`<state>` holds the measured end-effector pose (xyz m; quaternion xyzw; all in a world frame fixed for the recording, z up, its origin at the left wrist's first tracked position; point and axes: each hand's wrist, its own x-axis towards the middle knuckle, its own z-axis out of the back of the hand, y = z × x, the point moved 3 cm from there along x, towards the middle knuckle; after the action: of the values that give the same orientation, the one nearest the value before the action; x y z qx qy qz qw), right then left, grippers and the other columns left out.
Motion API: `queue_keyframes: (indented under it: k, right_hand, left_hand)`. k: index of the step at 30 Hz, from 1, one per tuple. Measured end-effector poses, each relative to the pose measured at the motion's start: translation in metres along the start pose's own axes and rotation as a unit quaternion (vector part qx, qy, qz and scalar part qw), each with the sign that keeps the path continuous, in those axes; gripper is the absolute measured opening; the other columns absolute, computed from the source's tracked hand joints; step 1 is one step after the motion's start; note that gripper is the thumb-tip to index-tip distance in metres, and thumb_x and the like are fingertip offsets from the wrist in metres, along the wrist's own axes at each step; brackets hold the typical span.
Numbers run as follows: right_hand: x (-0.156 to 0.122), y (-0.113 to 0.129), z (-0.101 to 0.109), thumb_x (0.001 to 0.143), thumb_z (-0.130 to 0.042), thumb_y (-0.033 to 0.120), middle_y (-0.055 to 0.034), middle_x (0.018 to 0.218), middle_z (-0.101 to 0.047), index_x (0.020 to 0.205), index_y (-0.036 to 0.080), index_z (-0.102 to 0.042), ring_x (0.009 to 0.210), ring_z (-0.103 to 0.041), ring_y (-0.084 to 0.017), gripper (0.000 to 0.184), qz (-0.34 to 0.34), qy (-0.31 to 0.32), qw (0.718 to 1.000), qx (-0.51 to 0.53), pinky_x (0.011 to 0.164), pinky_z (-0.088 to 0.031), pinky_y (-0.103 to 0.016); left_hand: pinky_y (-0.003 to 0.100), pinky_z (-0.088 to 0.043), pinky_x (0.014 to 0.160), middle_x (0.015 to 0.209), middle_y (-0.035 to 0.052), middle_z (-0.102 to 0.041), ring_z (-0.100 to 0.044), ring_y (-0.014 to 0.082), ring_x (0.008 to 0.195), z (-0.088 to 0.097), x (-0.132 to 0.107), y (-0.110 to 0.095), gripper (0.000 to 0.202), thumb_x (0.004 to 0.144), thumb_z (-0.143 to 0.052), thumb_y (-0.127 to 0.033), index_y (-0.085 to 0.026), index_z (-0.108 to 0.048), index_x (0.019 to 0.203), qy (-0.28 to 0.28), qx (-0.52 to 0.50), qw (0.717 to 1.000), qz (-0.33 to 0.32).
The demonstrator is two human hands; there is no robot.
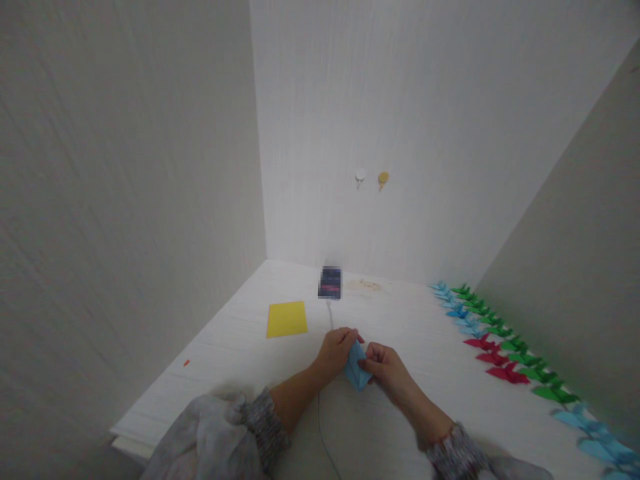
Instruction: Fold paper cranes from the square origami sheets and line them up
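Note:
A light blue folded origami paper (357,370), roughly diamond-shaped with creases, is held between my two hands above the white table. My left hand (337,350) grips its upper left edge, fingers bent over the top. On the other side, my right hand (385,367) pinches the right edge between thumb and fingers. Some of the fingertips are hidden behind the paper. Beyond my left hand lies a flat yellow square of paper (287,319), apart from both hands.
Rows of folded paper cranes stand along the right side: green (523,357), red (500,363) and blue (595,430). A phone (331,283) with a cable (323,427) rests near the back wall. An orange scrap (187,363) lies at left. Two hooks (383,178) are on the wall.

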<state>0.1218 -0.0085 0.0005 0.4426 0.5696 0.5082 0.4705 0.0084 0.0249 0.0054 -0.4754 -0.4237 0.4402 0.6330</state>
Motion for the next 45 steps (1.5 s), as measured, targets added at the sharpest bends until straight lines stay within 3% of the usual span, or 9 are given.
queue_keyframes:
  k: [5, 11, 18, 27, 34, 38, 45]
  right_hand:
    - [-0.001, 0.002, -0.001, 0.053, -0.062, 0.023, 0.0063, 0.038, -0.050, 0.050, 0.016, -0.042, 0.034, -0.043, -0.007, 0.021, -0.004, 0.016, 1.000, 0.022, 0.037, -0.032, -0.020]
    - [-0.004, 0.003, 0.002, 0.055, -0.061, 0.023, 0.0045, 0.039, -0.052, 0.049, 0.017, -0.043, 0.035, -0.044, -0.007, 0.021, 0.000, 0.002, 0.999, 0.044, 0.038, -0.031, -0.020]
    - [-0.002, 0.007, 0.011, 0.057, -0.063, 0.030, 0.0040, 0.043, -0.051, 0.052, 0.017, -0.045, 0.040, -0.044, -0.008, 0.023, 0.033, -0.056, 0.996, 0.065, 0.042, -0.033, -0.020]
    - [-0.004, 0.011, 0.006, 0.064, -0.059, 0.039, -0.0002, 0.054, -0.057, 0.064, 0.015, -0.055, 0.052, -0.052, -0.013, 0.025, 0.047, -0.041, 0.997, 0.048, 0.055, -0.039, -0.024]
    - [0.002, 0.002, 0.016, 0.058, -0.063, 0.042, -0.0006, 0.053, -0.058, 0.060, 0.015, -0.053, 0.049, -0.050, -0.012, 0.028, 0.054, -0.074, 0.996, -0.023, 0.050, -0.038, -0.023]
    - [0.006, -0.004, 0.019, 0.058, -0.064, 0.036, 0.0016, 0.050, -0.054, 0.056, 0.016, -0.051, 0.045, -0.046, -0.010, 0.024, 0.063, -0.076, 0.992, -0.076, 0.046, -0.036, -0.022]
    - [0.004, -0.005, 0.013, 0.058, -0.061, 0.029, 0.0043, 0.048, -0.048, 0.057, 0.016, -0.051, 0.043, -0.040, -0.008, 0.017, 0.058, -0.050, 0.989, -0.123, 0.042, -0.030, -0.020]
  left_hand:
    - [0.021, -0.032, 0.046, 0.050, 0.0011, -0.051, -0.043, 0.0096, 0.046, -0.002, 0.002, 0.005, 0.038, 0.074, -0.036, -0.043, -0.013, -0.057, 0.061, -0.001, -0.062, 0.998, 0.027]
    - [0.024, -0.039, 0.051, 0.063, 0.0039, -0.056, -0.051, 0.0116, 0.054, 0.001, 0.002, -0.001, 0.046, 0.072, -0.033, -0.052, -0.011, -0.054, 0.074, 0.005, -0.168, 0.985, 0.050]
    - [0.020, -0.032, 0.045, 0.047, -0.0035, -0.046, -0.041, 0.0063, 0.043, -0.009, 0.002, 0.009, 0.035, 0.058, -0.057, -0.046, -0.012, -0.047, 0.056, 0.098, -0.130, 0.984, 0.067]
    - [0.020, -0.035, 0.044, 0.046, -0.0031, -0.046, -0.043, 0.0077, 0.043, -0.006, 0.004, 0.013, 0.034, 0.062, -0.053, -0.047, -0.014, -0.046, 0.055, 0.041, -0.047, 0.997, 0.045]
    - [0.019, -0.033, 0.045, 0.047, -0.0034, -0.044, -0.041, 0.0068, 0.044, -0.008, 0.004, 0.014, 0.033, 0.064, -0.051, -0.045, -0.014, -0.046, 0.057, 0.057, -0.067, 0.996, 0.034]
    - [0.019, -0.028, 0.045, 0.048, -0.0052, -0.040, -0.036, 0.0058, 0.046, -0.005, 0.004, 0.011, 0.032, 0.056, -0.060, -0.043, -0.013, -0.048, 0.056, 0.028, -0.047, 0.998, 0.005]
    - [0.020, -0.030, 0.047, 0.050, -0.0031, -0.043, -0.038, 0.0066, 0.047, -0.002, 0.003, 0.010, 0.031, 0.060, -0.058, -0.041, -0.012, -0.050, 0.058, 0.026, -0.185, 0.981, 0.054]
